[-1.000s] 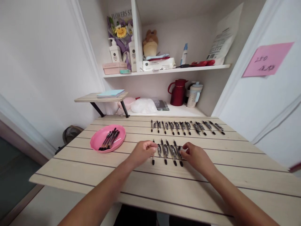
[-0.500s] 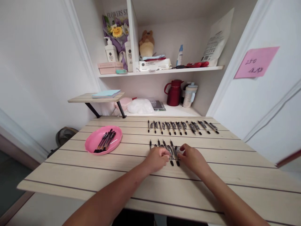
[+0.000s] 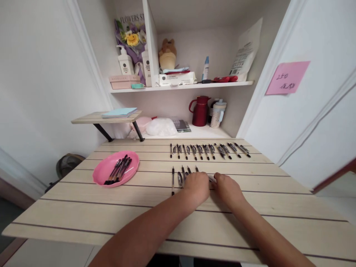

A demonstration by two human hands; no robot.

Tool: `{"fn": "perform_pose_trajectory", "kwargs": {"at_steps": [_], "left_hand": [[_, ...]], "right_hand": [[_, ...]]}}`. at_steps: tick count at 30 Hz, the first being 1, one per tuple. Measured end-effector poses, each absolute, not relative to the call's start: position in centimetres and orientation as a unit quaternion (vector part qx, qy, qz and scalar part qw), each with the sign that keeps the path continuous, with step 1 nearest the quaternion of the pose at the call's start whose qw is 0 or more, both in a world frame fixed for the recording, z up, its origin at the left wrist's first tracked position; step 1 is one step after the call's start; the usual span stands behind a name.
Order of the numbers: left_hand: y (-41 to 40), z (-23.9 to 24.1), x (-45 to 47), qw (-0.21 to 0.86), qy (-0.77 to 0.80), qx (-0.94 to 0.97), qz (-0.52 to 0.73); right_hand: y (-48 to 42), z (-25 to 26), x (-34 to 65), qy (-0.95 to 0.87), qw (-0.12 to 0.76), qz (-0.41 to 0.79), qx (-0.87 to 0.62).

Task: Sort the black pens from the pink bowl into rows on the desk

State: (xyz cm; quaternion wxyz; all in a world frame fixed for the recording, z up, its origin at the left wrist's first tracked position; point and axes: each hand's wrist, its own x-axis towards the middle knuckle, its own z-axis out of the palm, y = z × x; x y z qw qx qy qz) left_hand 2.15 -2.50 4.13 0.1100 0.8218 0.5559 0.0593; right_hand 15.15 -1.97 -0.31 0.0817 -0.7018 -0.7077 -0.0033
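Note:
In front of me lies a near row of black pens, the leftmost pen (image 3: 172, 181) in plain sight and others partly covered by my left hand (image 3: 197, 188). Between the pens lie small dark oval pieces (image 3: 180, 179). The fingers of my left hand are curled and turned to the right, their tips mostly hidden. My right hand (image 3: 228, 190) is closed in a pinch just beside it. A small dark thing (image 3: 211, 179) shows in the gap between both hands, too little of it visible to name.
Farther back runs a longer row of pens (image 3: 184, 151) with similar oval pieces. A pink dish (image 3: 97, 171) holding several pens stands at the left. Behind it is a small raised shelf (image 3: 83, 119). A red jug (image 3: 200, 112) and a cup (image 3: 217, 115) stand beyond the table.
My left hand has moved right over the near pens and turned, hiding its fingertips. My right hand has closed its fingers, and the hands are nearer each other. The view has shifted slightly.

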Motion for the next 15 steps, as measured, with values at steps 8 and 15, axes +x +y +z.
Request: {"fn": "perform_pose_trajectory", "kwargs": {"at_steps": [8,15], "left_hand": [[-2.7,4.1,4.1,0.122,0.571,0.811,0.045],[-2.4,4.2,4.1,0.152,0.569,0.804,0.084]], "right_hand": [[-2.1,1.1,18.3,-0.683,0.165,0.075,-0.708],[-2.1,0.5,19.9,-0.641,0.257,0.186,-0.698]]}}
